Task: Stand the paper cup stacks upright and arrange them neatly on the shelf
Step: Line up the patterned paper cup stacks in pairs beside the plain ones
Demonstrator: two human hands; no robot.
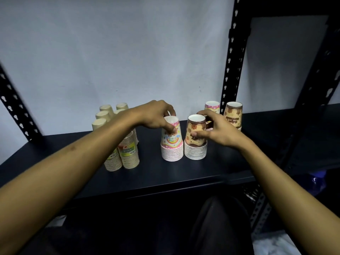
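Observation:
On the dark shelf [230, 162] two stacks of upside-down paper cups stand side by side near the middle. My left hand [154, 116] grips the top of the pink rainbow-print stack [172, 144]. My right hand [219, 131] grips the brown-print stack [196, 142] from its right side. Behind my right hand stand another pink stack [212, 106] and another brown stack [233, 113], both upright near the wall. Several beige cup stacks [128, 153] stand in a cluster at the left, partly hidden by my left forearm.
A black slotted upright [232, 57] rises behind the right stacks, and another slotted upright [14, 105] stands at the far left. A pale wall [119, 52] backs the shelf. The shelf's front edge [165, 184] runs below the stacks. A neighbouring dark shelf [312, 137] lies to the right.

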